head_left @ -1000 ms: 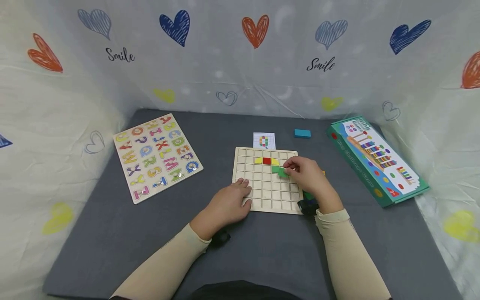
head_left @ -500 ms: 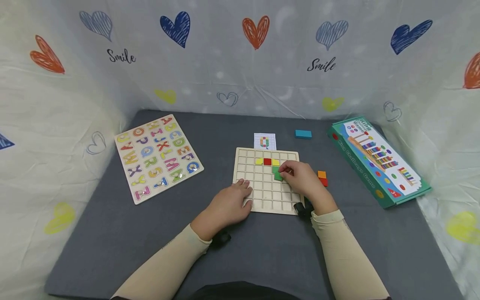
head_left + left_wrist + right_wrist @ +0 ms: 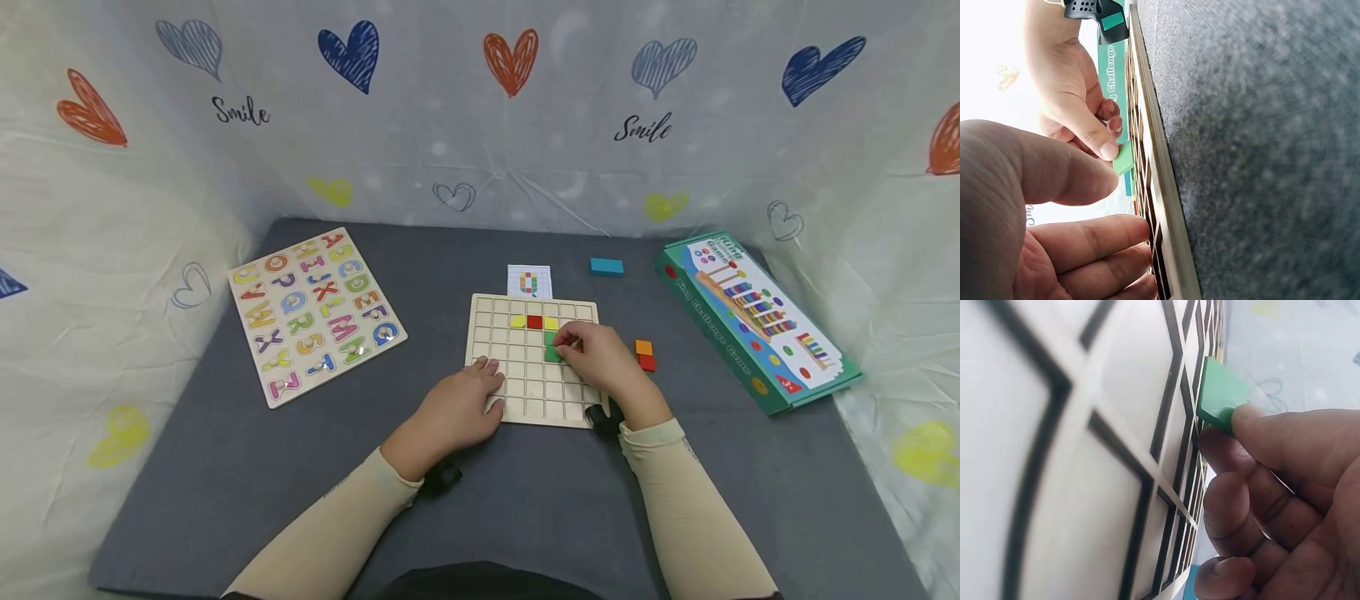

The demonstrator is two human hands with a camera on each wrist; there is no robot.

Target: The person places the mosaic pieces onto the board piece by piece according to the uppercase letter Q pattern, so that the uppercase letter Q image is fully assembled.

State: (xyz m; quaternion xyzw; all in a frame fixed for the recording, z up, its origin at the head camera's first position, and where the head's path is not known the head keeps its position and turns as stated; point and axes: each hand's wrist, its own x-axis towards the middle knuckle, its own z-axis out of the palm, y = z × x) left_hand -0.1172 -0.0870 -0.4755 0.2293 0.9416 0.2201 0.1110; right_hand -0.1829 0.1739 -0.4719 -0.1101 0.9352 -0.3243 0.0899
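Observation:
My right hand (image 3: pixel 592 354) pinches a green square tile (image 3: pixel 1219 390) between thumb and finger, low over the wooden grid board (image 3: pixel 525 387). In the right wrist view the tile tilts close to the grid. Another green tile (image 3: pixel 550 337) sits on the board just above it, partly behind the fingertips. A red tile (image 3: pixel 534 322) lies in the row beyond, between a left yellow piece (image 3: pixel 518 322) and a right yellow piece (image 3: pixel 551 323). My left hand (image 3: pixel 457 408) rests on the board's left edge with its fingers extended.
A pattern card (image 3: pixel 528 281) lies at the board's far edge. Right of the board are an orange tile (image 3: pixel 643 347) and a red tile (image 3: pixel 647 362). A blue block (image 3: pixel 606 267) lies behind. An alphabet puzzle (image 3: pixel 315 317) is left, a green game box (image 3: pixel 757 321) right.
My right hand has moved left and slightly nearer with the green tile, from beside the other green tile to below it. The orange and red tiles have come into view. My left hand stays put.

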